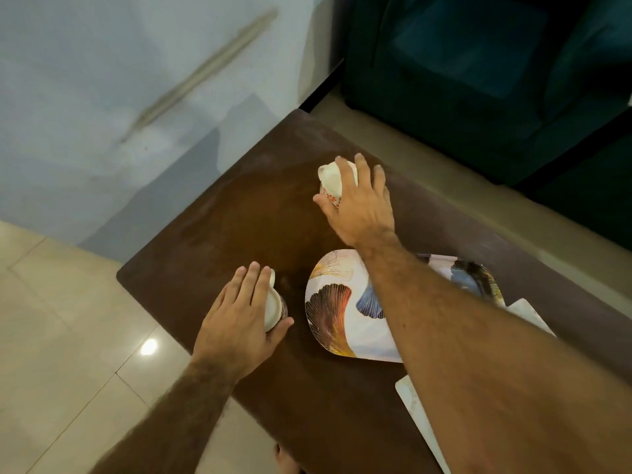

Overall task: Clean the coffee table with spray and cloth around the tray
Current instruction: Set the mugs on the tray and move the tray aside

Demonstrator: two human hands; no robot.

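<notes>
A dark brown coffee table (239,213) fills the middle of the head view. On it lies a white tray (337,313) printed with coloured leaf shapes, partly under my right forearm. My right hand (359,203) grips a white cup with a red pattern (330,184) beyond the tray. My left hand (239,323) wraps around a second white cup (275,304) left of the tray, near the table's front edge. No spray bottle shows.
White sheets or cloths (526,314) (417,408) lie at the tray's right and at the table's near edge. A dark teal sofa (478,80) stands beyond the table. Beige floor tiles (68,336) lie to the left, a pale wall (102,80) behind.
</notes>
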